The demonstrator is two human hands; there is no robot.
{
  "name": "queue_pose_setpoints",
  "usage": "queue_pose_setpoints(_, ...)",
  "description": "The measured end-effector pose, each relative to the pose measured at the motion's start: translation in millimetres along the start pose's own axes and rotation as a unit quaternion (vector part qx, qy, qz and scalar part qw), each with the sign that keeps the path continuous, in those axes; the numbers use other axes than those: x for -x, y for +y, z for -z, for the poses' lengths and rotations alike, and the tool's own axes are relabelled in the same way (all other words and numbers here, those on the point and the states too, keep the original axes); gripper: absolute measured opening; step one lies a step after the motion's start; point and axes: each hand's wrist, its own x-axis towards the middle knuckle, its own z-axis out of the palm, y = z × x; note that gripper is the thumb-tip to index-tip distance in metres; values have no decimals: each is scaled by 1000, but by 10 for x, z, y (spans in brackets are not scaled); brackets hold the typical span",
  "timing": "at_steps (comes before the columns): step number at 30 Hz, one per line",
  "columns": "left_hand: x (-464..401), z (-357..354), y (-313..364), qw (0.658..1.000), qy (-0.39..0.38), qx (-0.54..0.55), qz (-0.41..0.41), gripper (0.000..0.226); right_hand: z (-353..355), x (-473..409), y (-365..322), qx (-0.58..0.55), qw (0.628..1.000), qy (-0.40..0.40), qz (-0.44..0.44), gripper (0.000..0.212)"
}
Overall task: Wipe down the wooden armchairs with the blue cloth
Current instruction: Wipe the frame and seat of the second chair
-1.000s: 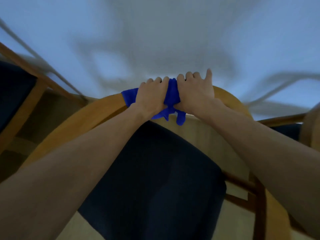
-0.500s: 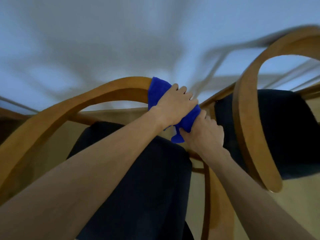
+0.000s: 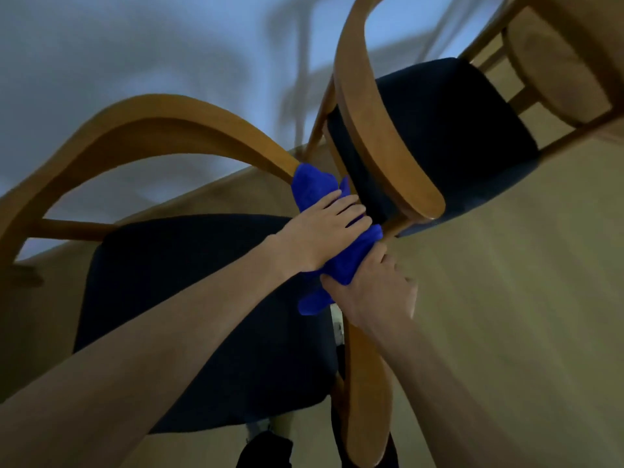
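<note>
Right now I am wiping the nearer wooden armchair: the blue cloth is wrapped round its right arm rail. My left hand is pressing flat-fingered on the cloth, my right hand is gripping it just below. A second armchair is standing just beside the cloth.

Smooth wooden armchair frame, matt fabric seat, fuzzy blue cloth
</note>
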Motion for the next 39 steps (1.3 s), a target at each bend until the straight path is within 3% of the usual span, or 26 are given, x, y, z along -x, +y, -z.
queue_pose_setpoints(7,378,-74,777,996,-21,-22,-85,87,-383,880,349,-6,996,38,-86,96)
queue_pose_setpoints(14,797,-148,1396,993,0,7,-121,67,-709,1590,573,-49,990,44,-125,87)
queue_pose_setpoints(18,1061,-231,1731,993,13,28,-115,58,-846,1948,701,-75,991,33,-106,73)
queue_pose_setpoints(24,1390,-288,2199,996,7,29,-85,83,-946,2368,912,-61,996,-23,-66,45)
queue_pose_setpoints(27,1517,-268,2438,997,22,51,-55,72,-983,2500,1058,-68,996,-49,-35,31)
queue_pose_setpoints(33,1836,-287,2718,995,22,92,-26,57,-1068,2709,1326,-95,987,-125,43,25)
queue_pose_setpoints(35,1951,-323,2806,993,36,108,-14,44,-1159,2763,1346,-144,979,-137,54,21)
queue_pose_setpoints(37,2070,-360,2860,993,38,116,6,41,-1243,2842,1338,-269,956,-112,23,26)
queue_pose_setpoints(39,2221,-395,2879,989,44,141,32,42,-1271,2938,1301,-431,897,-94,-36,42)
